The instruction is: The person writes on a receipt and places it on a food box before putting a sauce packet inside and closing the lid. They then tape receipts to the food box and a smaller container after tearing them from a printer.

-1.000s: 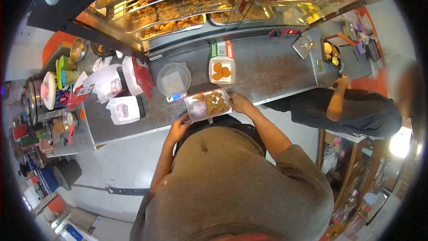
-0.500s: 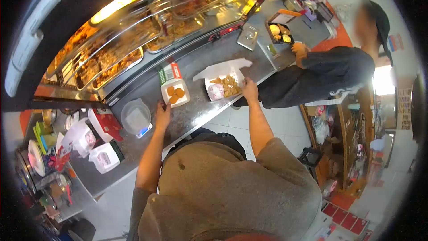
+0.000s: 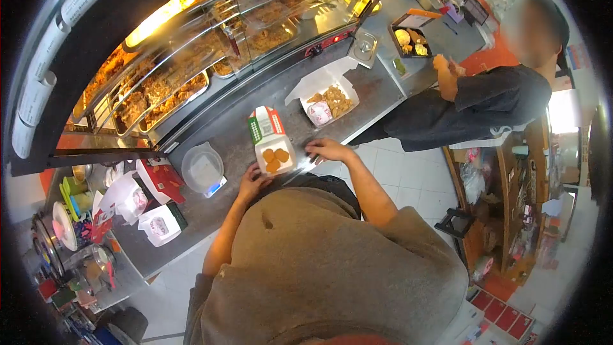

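At the counter's front edge, my left hand (image 3: 254, 182) grips the near left corner of a small open takeaway box (image 3: 286, 167) holding several round golden-brown nuggets (image 3: 274, 158). Its raised lid (image 3: 266, 125) is green, white and red. Just right of that box, my right hand (image 3: 327, 151) hovers over the edge, fingers apart and nothing visible in them. Beyond it, a larger white takeaway box (image 3: 348, 110) stands open with fried pieces (image 3: 338, 98) and a pink-and-white wrapped packet (image 3: 319, 112) inside.
A plastic tub (image 3: 203, 167) stands left of my left hand. Further left are more takeaway boxes (image 3: 159, 225). The heated glass display (image 3: 191, 57) runs behind the counter. At right, a co-worker (image 3: 495, 99) stands near a dark food box (image 3: 412, 41).
The nugget box has moved right and toward me with my left hand. My right hand has left the larger box and come left. The co-worker's hands have come together.
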